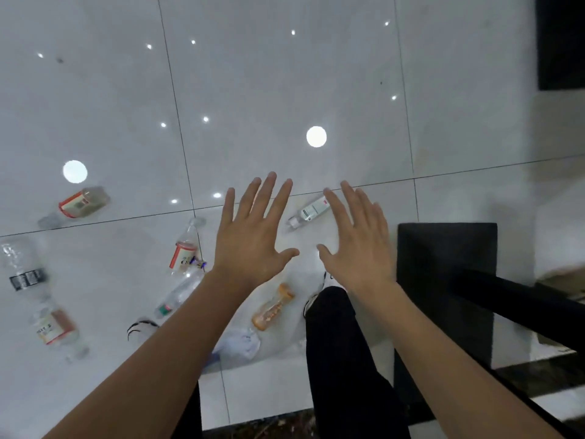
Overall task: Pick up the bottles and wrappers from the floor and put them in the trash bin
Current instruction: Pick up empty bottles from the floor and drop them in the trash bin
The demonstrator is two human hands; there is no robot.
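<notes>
The floor [285, 90] is laid in large, glossy pale-grey tiles with thin dark grout lines, and round ceiling lights reflect in it as bright spots. A dark panel [560, 42] fills the upper right corner. At the right of the frame stands a black box [443, 264] with a matte square face, perhaps the trash bin, though motion blur leaves that unsure.

Litter lies scattered across the left and middle of the frame. A clear bottle with a red-and-white label [84, 202] lies on its side at the left, above a crushed bottle with a black band [23, 270] at the left edge. An orange-labelled bottle [55, 327] lies at lower left. Near the centre are a red-labelled bottle [185, 248] and, just below it, a green-labelled bottle [179, 296]. An orange plastic bottle [273, 307] lies beside a black trouser leg [335, 343]. A small white-labelled bottle [308, 212] shows between the hands. A crumpled pale wrapper [240, 343] sits at lower centre.

The left hand [253, 236] and right hand [357, 245] are stretched forward above the floor, backs up, fingers straight and spread, holding nothing.
</notes>
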